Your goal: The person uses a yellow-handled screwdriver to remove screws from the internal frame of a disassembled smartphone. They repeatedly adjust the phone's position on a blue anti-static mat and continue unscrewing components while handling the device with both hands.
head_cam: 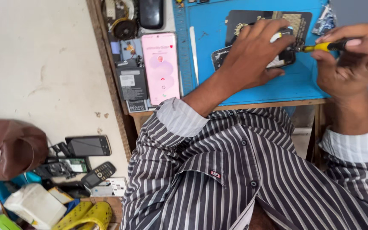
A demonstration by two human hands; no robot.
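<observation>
Head view, lower frame: a striped shirt fills the foreground, with old handsets and a brown bag at lower left. Further up, left of centre, a pink-screened phone lies on the wooden bench. Upper right — the left hand presses its fingers down on a dark opened phone on the blue mat, hiding much of it. The right hand pinches a yellow-handled screwdriver, tip at that phone.

two hands, one screwdriver, one pink phone
</observation>
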